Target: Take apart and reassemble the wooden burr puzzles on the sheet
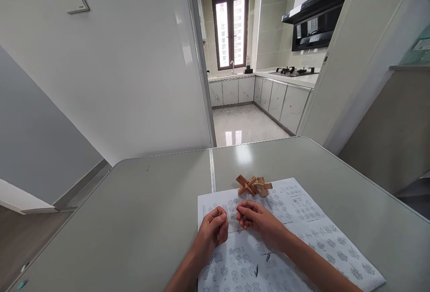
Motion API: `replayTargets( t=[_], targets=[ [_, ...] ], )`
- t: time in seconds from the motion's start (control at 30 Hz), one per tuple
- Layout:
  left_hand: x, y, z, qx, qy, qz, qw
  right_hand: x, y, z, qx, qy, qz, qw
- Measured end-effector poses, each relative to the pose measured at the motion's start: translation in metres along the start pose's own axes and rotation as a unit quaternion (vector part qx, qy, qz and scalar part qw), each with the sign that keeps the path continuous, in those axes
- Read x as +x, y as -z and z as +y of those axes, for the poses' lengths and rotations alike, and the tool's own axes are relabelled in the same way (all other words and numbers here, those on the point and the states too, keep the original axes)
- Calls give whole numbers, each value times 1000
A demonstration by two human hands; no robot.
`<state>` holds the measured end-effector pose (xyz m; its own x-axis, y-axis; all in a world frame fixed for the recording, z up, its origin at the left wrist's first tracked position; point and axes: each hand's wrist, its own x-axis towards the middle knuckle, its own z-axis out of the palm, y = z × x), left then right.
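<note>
My left hand rests on a large printed paper sheet, its fingers curled in and nothing showing in them. Just to its right, my right hand lies over the same sheet, fingers also curled, with no object visible in its grip. A small gap separates the two hands. Beyond my right hand, two small wooden burr puzzles sit at the sheet's far edge, side by side: a darker brown one and a lighter one. The sheet carries rows of small grey assembly drawings.
The grey-green table has a pale seam running away from me. Behind it stands a white wall panel. A doorway opens onto a kitchen with white cabinets, a gas stove and a window.
</note>
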<state>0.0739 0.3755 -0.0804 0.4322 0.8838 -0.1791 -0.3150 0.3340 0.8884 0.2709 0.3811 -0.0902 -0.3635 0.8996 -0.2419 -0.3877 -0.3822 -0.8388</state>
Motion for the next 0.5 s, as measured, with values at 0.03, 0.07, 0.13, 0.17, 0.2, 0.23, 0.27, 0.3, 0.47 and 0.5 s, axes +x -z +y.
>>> replayTargets(
  t=[0.03, 0.07, 0.13, 0.17, 0.2, 0.23, 0.27, 0.3, 0.47, 0.5],
  targets=[
    [0, 0, 0, 0, -1, 0, 1000, 0, 0, 0, 0, 0, 0, 1000],
    [0, 0, 0, -1, -1, 0, 1000, 0, 0, 1, 0, 1, 0, 1000],
    [0, 1, 0, -2, 0, 1, 1000, 1, 1, 2, 0, 4, -1, 1000],
    [1, 1, -1, -3, 1, 1, 1000, 1, 1, 2, 0, 5, -1, 1000],
    [1, 2, -1, -3, 2, 1, 1000, 1, 1, 2, 0, 4, -1, 1000],
    [1, 2, -1, -3, 3, 1, 1000, 1, 0, 2, -1, 3, 0, 1000],
    [1, 3, -2, -3, 3, 0, 1000, 1, 0, 2, -1, 2, 2, 1000],
    [1, 3, -2, -3, 3, -1, 1000, 1, 0, 1, 0, 0, 2, 1000],
    [1, 5, -3, -1, 2, -7, 1000, -1, -2, -2, -4, 2, 0, 1000],
    [1, 4, -2, 1, 3, -6, 1000, -2, -2, -2, -6, 0, 0, 1000]
  ],
)
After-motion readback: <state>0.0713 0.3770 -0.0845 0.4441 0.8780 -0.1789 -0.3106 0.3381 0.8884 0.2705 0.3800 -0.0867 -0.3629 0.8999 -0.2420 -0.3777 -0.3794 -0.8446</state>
